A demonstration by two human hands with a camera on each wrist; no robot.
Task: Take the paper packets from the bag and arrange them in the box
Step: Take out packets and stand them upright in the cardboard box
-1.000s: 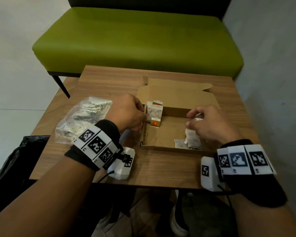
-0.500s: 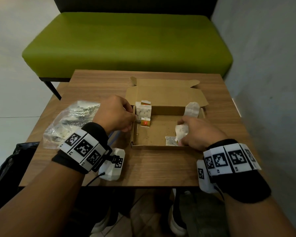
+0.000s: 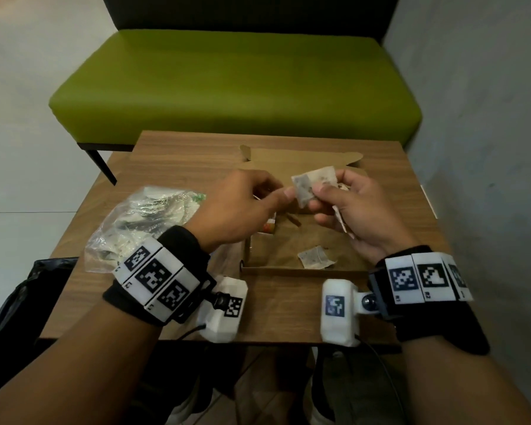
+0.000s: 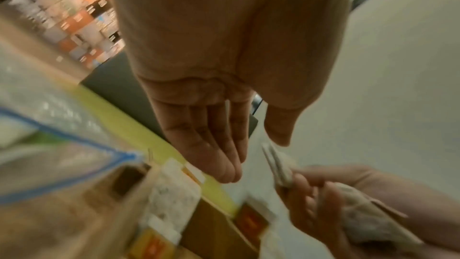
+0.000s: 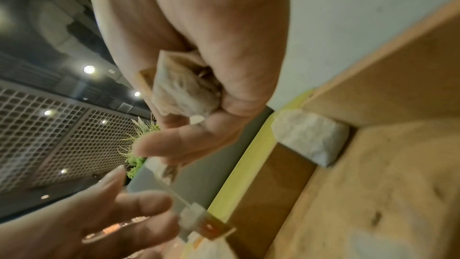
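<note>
My right hand (image 3: 325,194) hovers over the open cardboard box (image 3: 276,268). It pinches one speckled white paper packet (image 3: 313,185) upright at its fingertips, and a second packet (image 5: 184,90) is tucked in its palm. My left hand (image 3: 276,194) is level with it, fingers (image 4: 224,164) straight, thumb tip at the raised packet's left edge (image 4: 273,162) without gripping it. One packet (image 3: 314,257) lies flat on the box floor. Packets with orange tags (image 4: 171,194) stand in the box's left corner. Another packet (image 5: 308,135) leans on the far wall. The clear plastic bag (image 3: 144,219) lies to the left.
The box and bag lie on a small wooden table (image 3: 288,305). A green bench (image 3: 233,87) stands just behind it and a grey wall (image 3: 478,148) runs along the right. A black bag (image 3: 19,299) sits on the floor at the left.
My right hand has risen from the box floor with packets in it. My left hand has left the box's left wall and moved right to meet it.
</note>
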